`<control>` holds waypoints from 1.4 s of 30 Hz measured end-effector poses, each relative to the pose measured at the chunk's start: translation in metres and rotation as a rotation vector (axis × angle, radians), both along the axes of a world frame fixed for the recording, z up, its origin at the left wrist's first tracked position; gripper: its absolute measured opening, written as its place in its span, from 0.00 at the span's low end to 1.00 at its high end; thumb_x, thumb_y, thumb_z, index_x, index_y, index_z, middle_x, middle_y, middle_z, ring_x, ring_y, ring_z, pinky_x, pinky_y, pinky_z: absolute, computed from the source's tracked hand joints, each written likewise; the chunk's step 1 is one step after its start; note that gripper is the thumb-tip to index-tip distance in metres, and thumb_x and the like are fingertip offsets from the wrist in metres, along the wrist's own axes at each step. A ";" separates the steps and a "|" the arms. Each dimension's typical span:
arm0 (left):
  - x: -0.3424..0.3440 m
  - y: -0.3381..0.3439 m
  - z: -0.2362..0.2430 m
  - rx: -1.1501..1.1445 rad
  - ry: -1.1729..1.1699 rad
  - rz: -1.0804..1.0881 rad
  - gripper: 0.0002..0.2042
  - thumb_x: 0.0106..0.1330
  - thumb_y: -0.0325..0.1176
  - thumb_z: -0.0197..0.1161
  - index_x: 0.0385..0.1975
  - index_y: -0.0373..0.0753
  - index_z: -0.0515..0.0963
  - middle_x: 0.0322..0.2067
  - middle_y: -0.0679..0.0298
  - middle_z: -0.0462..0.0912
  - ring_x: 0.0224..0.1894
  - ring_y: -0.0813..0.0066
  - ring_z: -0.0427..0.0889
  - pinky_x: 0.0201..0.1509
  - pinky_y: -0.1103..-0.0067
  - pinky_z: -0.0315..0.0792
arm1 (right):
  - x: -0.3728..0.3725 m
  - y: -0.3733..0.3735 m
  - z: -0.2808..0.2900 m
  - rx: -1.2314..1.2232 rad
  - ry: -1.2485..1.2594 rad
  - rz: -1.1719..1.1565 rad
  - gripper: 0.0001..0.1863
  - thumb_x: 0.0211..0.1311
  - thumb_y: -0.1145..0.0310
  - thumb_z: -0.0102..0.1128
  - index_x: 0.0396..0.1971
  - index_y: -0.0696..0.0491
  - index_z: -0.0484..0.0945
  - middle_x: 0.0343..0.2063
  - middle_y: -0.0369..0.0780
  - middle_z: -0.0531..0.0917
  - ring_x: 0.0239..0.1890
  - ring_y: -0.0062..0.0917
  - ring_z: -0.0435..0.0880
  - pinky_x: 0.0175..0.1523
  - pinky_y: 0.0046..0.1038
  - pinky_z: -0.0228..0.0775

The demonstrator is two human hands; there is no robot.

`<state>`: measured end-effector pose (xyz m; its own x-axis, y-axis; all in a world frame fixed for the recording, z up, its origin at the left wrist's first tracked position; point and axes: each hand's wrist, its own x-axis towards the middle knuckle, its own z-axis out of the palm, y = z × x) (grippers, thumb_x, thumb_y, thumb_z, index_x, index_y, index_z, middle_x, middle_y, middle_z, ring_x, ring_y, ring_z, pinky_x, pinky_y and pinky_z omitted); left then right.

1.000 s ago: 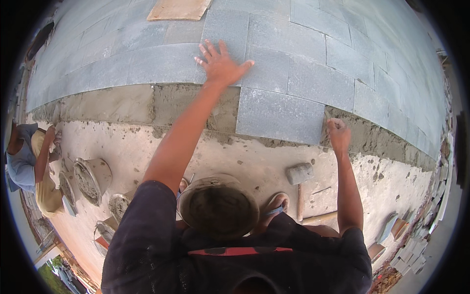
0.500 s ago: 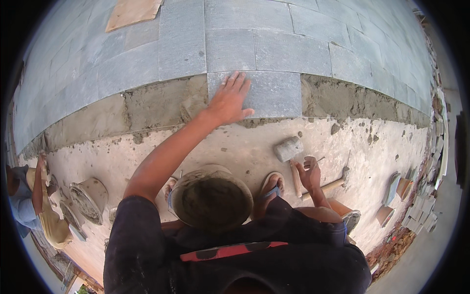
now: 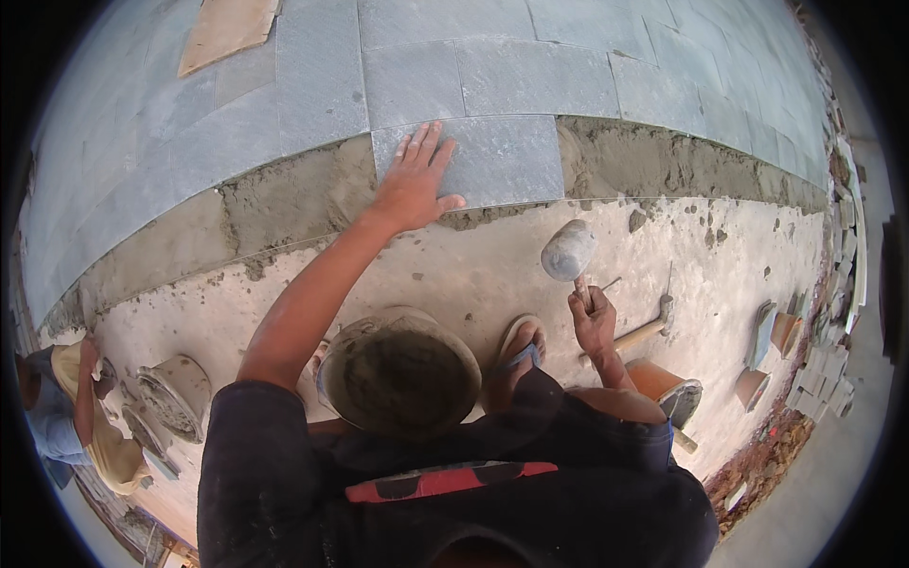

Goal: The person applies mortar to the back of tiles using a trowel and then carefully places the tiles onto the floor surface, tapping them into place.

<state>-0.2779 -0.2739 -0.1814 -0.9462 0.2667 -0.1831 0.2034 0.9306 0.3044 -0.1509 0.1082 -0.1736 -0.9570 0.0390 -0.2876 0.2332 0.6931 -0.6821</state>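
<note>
My left hand lies flat with fingers spread on the left part of a grey stone tile. That tile sits on wet mortar against the laid row beyond it. My right hand is closed round the handle of a mallet, whose pale, dusty head is held up short of the tile's near edge. Wet mortar spreads to the left of the tile and more mortar to its right. A thin string runs along the mortar's near edge.
A round tub of mortar stands between my feet. A hammer and an orange bucket lie to the right, with stacked tile pieces farther out. At far left another person crouches near mortar buckets. A board rests on the laid tiles.
My right hand has closed on the mallet's handle and lifted it off the ground. My left hand stays spread on the tile. The whole view has shifted slightly.
</note>
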 end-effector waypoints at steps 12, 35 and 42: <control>-0.004 -0.003 0.006 -0.015 -0.029 0.071 0.59 0.59 0.70 0.62 0.78 0.34 0.40 0.79 0.52 0.37 0.81 0.57 0.33 0.83 0.62 0.40 | -0.126 -0.084 0.038 -0.149 0.149 0.225 0.21 0.75 0.51 0.56 0.37 0.57 0.74 0.18 0.42 0.76 0.21 0.27 0.77 0.30 0.33 0.69; 0.004 -0.007 -0.019 0.024 0.158 0.053 0.60 0.58 0.76 0.54 0.77 0.33 0.43 0.79 0.53 0.42 0.81 0.57 0.38 0.83 0.62 0.37 | -0.143 -0.089 0.012 -0.056 0.059 0.618 0.19 0.75 0.55 0.56 0.47 0.58 0.75 0.21 0.47 0.81 0.23 0.38 0.83 0.31 0.34 0.73; 0.006 -0.008 -0.021 0.012 0.169 0.073 0.61 0.55 0.75 0.60 0.78 0.35 0.43 0.79 0.55 0.43 0.81 0.58 0.38 0.84 0.61 0.36 | -0.138 -0.093 0.008 -0.037 0.147 0.651 0.18 0.73 0.56 0.58 0.47 0.56 0.73 0.22 0.50 0.82 0.25 0.52 0.83 0.31 0.44 0.74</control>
